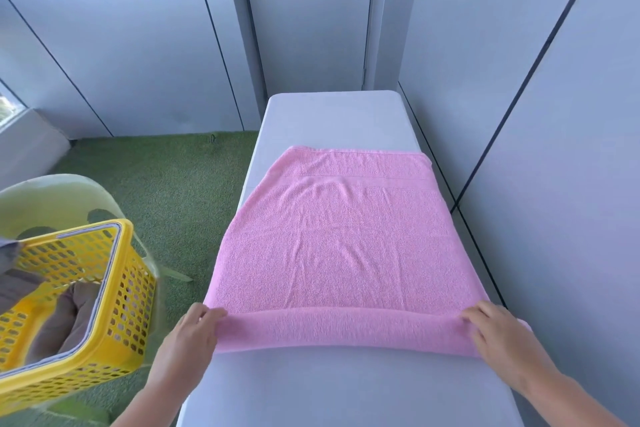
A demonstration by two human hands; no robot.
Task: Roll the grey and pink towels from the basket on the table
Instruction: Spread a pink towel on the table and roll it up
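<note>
Towel (343, 246) near edge rolled, pinched by left hand (194, 333), right hand (497, 331)

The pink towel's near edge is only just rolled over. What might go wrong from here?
1. The left hand and right hand pinch only the ends of the pink towel, so the middle may roll loose.
2. Creases across its centre could get rolled in.
3. It spans the table nearly edge to edge, so a skewed roll may slip off a side.
</note>
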